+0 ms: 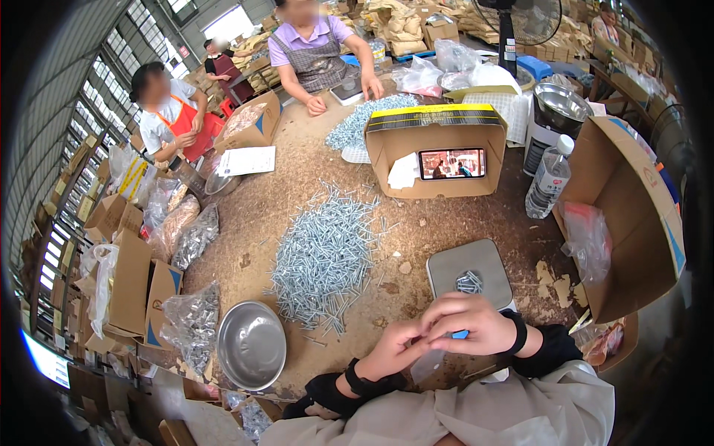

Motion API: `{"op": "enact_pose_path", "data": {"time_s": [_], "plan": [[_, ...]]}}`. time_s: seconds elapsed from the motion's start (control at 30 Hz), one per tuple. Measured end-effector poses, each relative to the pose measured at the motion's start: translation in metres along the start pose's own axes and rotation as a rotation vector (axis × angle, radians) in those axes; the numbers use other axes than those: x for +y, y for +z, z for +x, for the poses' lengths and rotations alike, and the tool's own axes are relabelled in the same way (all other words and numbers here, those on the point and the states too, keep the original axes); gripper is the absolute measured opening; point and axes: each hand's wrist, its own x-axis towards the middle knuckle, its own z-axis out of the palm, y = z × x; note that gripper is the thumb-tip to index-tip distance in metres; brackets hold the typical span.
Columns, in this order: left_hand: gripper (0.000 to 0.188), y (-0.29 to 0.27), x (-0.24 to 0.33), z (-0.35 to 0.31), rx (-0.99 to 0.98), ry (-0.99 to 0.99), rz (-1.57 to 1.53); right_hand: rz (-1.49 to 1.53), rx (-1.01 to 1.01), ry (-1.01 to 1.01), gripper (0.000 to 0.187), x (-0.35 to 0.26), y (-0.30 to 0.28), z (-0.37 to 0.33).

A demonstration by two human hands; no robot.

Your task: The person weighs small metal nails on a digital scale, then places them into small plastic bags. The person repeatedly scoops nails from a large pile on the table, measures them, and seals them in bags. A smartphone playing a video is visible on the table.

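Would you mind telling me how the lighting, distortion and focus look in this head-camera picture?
Head view: even daylight with soft shadows; strong fisheye bending, with a dark rim around the circle; mild glare on the steel bowl; the pile of screws is sharp, while the left hand and right hand look slightly soft.

Big pile of silvery screws (323, 256) mid-table, an empty steel bowl (251, 344) near its edge. A phone (451, 163) sits propped in a cardboard box (435, 152), water bottle (549, 178) just right of it. Two people across the table.
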Motion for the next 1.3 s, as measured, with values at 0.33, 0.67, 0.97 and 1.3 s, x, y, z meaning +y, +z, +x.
{"op": "enact_pose_path", "data": {"time_s": [0.33,0.67,0.97,1.3], "plan": [[0.017,0.001,-0.018,-0.012,-0.014,-0.128,-0.546,-0.340,0.037,-0.116,0.017,-0.002,0.005,0.001],[0.032,0.003,-0.009,-0.013,0.066,-0.317,-0.667,-0.529,0.042,-0.152,0.013,-0.001,0.009,-0.003],[0.020,-0.004,-0.009,-0.007,-0.089,-0.138,-0.614,-0.425,0.030,-0.166,0.018,-0.002,0.010,0.000],[0.020,0.008,-0.006,-0.007,0.076,-0.301,-0.703,-0.445,0.037,-0.167,0.015,-0.001,0.009,0.000]]}}
